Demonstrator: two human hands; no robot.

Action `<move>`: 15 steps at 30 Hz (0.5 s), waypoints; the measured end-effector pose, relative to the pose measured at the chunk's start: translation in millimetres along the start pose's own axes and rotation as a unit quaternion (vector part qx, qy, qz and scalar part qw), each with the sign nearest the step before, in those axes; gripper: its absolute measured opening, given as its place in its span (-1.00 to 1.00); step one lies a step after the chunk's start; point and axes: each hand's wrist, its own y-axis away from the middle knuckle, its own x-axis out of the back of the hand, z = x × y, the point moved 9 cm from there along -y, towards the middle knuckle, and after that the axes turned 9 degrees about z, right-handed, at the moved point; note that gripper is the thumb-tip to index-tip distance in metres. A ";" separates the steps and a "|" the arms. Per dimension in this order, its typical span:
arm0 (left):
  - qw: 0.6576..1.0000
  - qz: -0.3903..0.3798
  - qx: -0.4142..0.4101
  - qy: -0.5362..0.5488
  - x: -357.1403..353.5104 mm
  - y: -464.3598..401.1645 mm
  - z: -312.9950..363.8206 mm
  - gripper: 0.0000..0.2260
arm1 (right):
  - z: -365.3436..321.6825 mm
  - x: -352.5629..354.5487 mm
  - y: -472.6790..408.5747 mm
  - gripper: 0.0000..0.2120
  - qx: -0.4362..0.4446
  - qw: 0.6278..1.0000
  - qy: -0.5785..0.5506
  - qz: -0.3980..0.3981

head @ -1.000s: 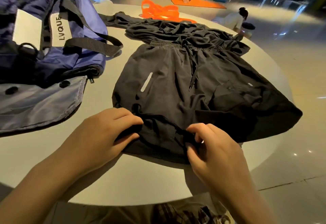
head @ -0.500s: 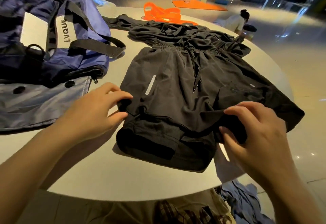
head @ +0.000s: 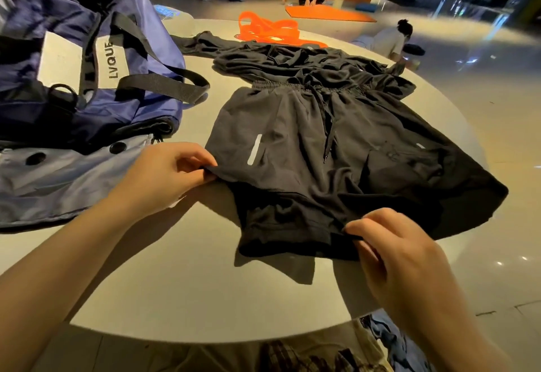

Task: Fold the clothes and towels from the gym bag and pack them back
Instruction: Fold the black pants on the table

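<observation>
Black shorts (head: 295, 143) with a drawstring and a white reflective stripe lie spread on the round table (head: 190, 289), waistband away from me. My left hand (head: 167, 175) pinches the hem at the left leg's outer edge. My right hand (head: 398, 257) pinches the hem of the same leg near the crotch, where a black inner lining shows below the outer fabric. The blue gym bag (head: 87, 79) with black straps sits open at the left of the table. A black shirt (head: 292, 61) lies crumpled behind the shorts.
An orange strap or band (head: 269, 30) lies at the table's far side. Blue cloth (head: 392, 339) lies below the table's near edge by my lap. Two people are on the floor beyond the table, one at an orange mat (head: 330, 14).
Both hands have let go of the bunched lower hem and moved apart. The left hand went up to the left leg's edge, the right took the hem near the middle; the leg lies flatter.
</observation>
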 end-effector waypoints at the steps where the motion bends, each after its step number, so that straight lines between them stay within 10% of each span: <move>1: 1.000 0.000 0.013 0.021 4.4 2.5 -2.8 -0.76 | 2.8 3.6 -0.8 -0.76 -0.004 1.000 0.005 -0.017; 9: 0.997 0.004 0.057 0.057 7.3 28.8 -3.6 -0.75 | -9.7 16.5 -82.7 -0.57 0.032 0.982 -0.136 -0.125; 15: 0.978 0.133 0.131 0.096 6.8 35.0 -6.0 -0.68 | 38.4 -104.6 -238.5 -0.72 0.004 0.985 0.012 -0.170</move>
